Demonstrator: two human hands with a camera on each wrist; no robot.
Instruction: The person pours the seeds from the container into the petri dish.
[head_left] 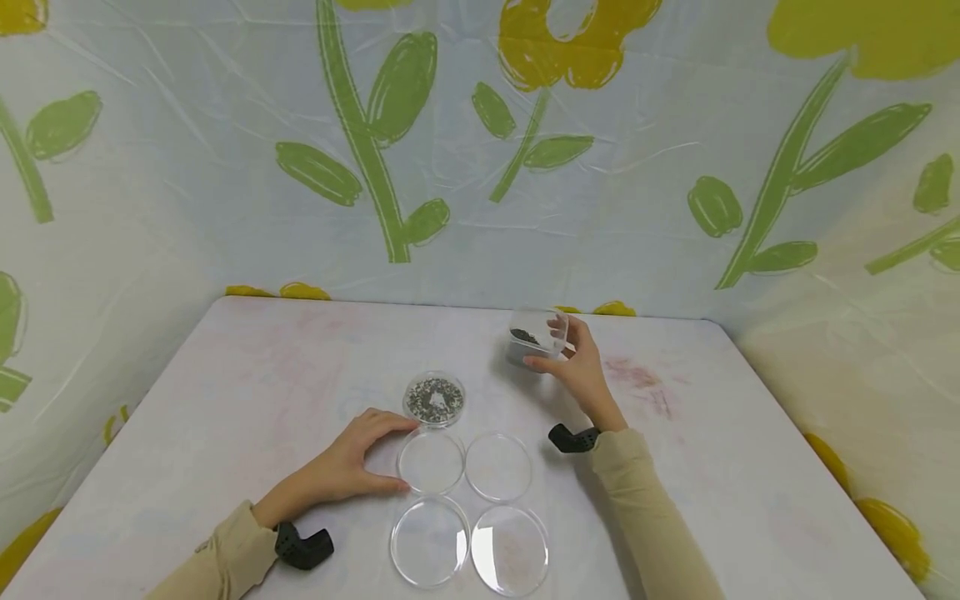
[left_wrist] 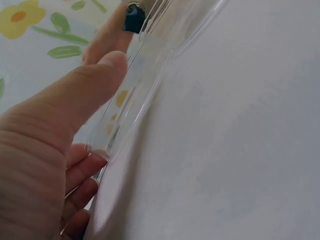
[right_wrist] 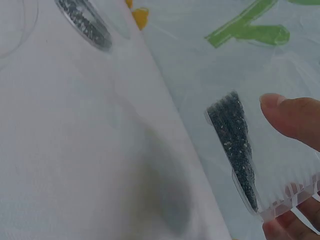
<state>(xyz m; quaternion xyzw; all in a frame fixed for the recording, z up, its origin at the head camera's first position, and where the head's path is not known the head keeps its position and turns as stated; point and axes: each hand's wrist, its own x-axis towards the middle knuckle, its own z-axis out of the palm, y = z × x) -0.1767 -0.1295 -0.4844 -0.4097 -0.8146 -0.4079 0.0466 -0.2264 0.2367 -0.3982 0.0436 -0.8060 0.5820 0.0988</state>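
Note:
My right hand [head_left: 577, 367] grips a clear plastic container [head_left: 553, 348], thumb on the near side and fingers round the far side. The container is raised over the table and tilted; dark, speckled grains [right_wrist: 232, 140] lie banked along one side of it. My left hand [head_left: 348, 462] curves round the left side of a clear, empty petri dish [head_left: 431, 462], thumb at its near rim and fingertips at its far rim. Just behind it stands a petri dish of mixed dark and pale grains [head_left: 434, 401], close to the left index finger.
Three more clear dishes stand by the held one: one to its right [head_left: 498, 468] and two in front, left [head_left: 429, 542] and right [head_left: 510, 550]. A pale cloth covers the table [head_left: 300, 367]. Behind it hangs a flower-patterned sheet [head_left: 630, 217].

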